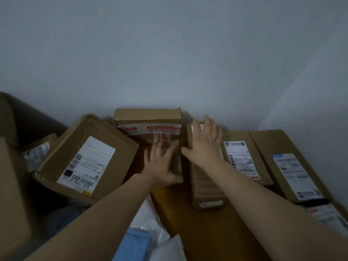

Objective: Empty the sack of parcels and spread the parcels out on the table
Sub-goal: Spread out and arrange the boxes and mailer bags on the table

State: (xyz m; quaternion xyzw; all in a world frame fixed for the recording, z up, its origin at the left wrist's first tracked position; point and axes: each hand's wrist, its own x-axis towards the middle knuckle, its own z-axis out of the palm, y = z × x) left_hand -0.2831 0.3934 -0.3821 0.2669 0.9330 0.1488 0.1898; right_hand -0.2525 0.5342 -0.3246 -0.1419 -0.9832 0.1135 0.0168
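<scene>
Grey wall, wooden tabletop point(197, 232); spreading step, apparently. Left hand point(160, 168) flat on small box point(178, 162), right hand point(205, 149) flat on long parcel point(205, 189); fingers point(208, 125) straight, gripping nothing. Next, likely: slide them apart.

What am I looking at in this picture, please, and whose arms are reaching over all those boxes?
There is no machine here. A person works with two bare hands, and the single camera sits on their head, looking forward and down, so the arms are their own. The left hand lies with spread fingers on a small brown box. The right hand lies flat, fingers straight, on a long narrow box. Neither hand curls round anything, though both are blurred. The bare brown surface is the table. Around the hands lie more cardboard parcels: a large box with a white label on the left, a box with red-printed tape by the wall, and a flat labelled box beside another flat box on the right. White plastic shows near the bottom; I cannot tell whether it is the sack.
</scene>
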